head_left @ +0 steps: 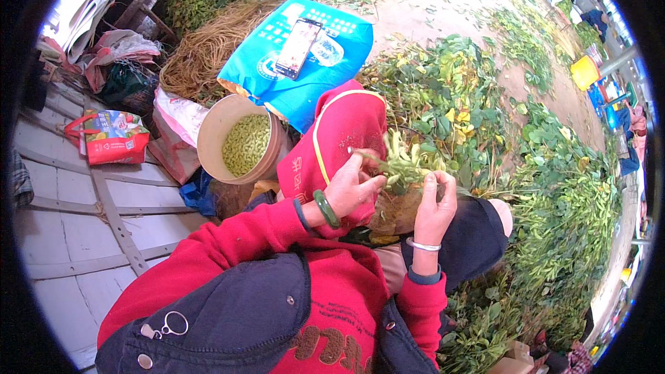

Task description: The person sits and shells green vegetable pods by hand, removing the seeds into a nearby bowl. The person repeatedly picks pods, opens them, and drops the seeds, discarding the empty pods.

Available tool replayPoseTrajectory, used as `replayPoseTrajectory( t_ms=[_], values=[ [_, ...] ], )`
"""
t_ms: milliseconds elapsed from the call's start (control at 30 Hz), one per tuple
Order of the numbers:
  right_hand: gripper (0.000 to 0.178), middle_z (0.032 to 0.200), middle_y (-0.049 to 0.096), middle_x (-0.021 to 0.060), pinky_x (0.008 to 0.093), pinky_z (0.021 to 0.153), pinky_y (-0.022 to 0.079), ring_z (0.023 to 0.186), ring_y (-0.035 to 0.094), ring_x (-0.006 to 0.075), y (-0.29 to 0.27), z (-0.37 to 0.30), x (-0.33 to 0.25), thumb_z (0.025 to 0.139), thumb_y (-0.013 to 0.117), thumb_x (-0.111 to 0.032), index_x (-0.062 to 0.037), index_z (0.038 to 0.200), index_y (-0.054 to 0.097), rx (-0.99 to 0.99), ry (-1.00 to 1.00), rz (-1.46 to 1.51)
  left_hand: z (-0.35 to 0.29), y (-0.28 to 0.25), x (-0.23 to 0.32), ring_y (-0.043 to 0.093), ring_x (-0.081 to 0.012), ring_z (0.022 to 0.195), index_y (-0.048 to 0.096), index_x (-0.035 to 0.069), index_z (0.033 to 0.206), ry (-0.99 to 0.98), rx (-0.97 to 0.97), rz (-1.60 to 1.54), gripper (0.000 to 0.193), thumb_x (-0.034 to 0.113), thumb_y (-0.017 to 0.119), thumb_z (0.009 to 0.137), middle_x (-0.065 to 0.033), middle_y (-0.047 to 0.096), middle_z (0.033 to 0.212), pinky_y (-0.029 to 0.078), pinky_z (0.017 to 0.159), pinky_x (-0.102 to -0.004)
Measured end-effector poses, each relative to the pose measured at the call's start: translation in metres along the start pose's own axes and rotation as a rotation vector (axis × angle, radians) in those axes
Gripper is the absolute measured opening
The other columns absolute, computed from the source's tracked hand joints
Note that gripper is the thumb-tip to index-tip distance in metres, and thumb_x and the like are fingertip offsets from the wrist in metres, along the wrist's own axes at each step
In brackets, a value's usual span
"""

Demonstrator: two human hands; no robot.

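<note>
A green bean stalk with plump pods (403,159) is held up between my two hands, above my lap. My left hand (346,190), with a green bangle at its wrist, pinches the stalk's left end between thumb and fingers. On the other side, my right hand (436,211) has its thumb and fingertips closed at the pods; a silvery bangle circles that wrist. Just left of my knee stands a cream bucket (206,140), with many loose green pods (247,140) inside. A red cloth (339,145) with yellow trim covers my left knee.
Beyond the bucket lies a bright blue sack (346,62) with a phone (299,48) on it. Leafy bean plants (554,208) are heaped along my right. A red shopping bag (114,140) sits at the left, near dry straw (208,48).
</note>
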State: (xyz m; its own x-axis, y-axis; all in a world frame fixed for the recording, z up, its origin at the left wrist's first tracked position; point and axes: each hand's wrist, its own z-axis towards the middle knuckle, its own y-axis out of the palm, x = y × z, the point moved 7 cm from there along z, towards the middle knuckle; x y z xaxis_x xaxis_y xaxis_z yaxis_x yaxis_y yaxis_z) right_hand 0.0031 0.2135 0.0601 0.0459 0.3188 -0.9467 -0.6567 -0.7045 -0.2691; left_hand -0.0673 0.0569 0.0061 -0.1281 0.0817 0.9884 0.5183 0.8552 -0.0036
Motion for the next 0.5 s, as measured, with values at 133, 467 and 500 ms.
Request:
replayPoseTrajectory(
  t_ms=[133, 467, 500],
  values=[
    [0.008, 0.077, 0.053, 0.003, 0.0239, 0.067, 0.041, 0.071, 0.047, 0.0095, 0.011, -0.012, 0.042, 0.087, 0.053, -0.008, 0.0001, 0.087, 0.053, 0.002, 0.337, 0.207, -0.024, 0.025, -0.026, 0.054, -0.0088, 0.057, 0.053, 0.003, 0.102, -0.491, -0.47, -0.182, 0.026, 0.026, 0.052, 0.089, -0.0027, 0.056, 0.079, 0.042, 0.045, -0.0215],
    [0.01, 0.067, 0.055, 0.0106, 0.0308, 0.057, 0.044, 0.059, 0.052, 0.0177, 0.04, -0.05, 0.014, 0.084, 0.051, -0.008, 0.001, 0.089, 0.052, -0.296, 0.078, -0.047, -0.013, 0.039, -0.03, 0.038, -0.0034, 0.05, 0.056, 0.01, 0.087, -0.559, -0.322, -0.93, 0.017, 0.026, 0.05, 0.091, 0.0058, 0.044, 0.06, 0.025, 0.041, -0.0188],
    [0.011, 0.066, 0.056, 0.0121, 0.0319, 0.055, 0.044, 0.057, 0.054, 0.0194, 0.042, -0.05, 0.009, 0.084, 0.052, -0.009, 0.0009, 0.088, 0.052, -0.307, 0.028, -0.065, -0.013, 0.037, -0.031, 0.037, -0.0035, 0.05, 0.056, 0.01, 0.087, -0.562, -0.339, -0.903, 0.017, 0.026, 0.05, 0.091, 0.0057, 0.044, 0.06, 0.025, 0.041, -0.019]
  ],
)
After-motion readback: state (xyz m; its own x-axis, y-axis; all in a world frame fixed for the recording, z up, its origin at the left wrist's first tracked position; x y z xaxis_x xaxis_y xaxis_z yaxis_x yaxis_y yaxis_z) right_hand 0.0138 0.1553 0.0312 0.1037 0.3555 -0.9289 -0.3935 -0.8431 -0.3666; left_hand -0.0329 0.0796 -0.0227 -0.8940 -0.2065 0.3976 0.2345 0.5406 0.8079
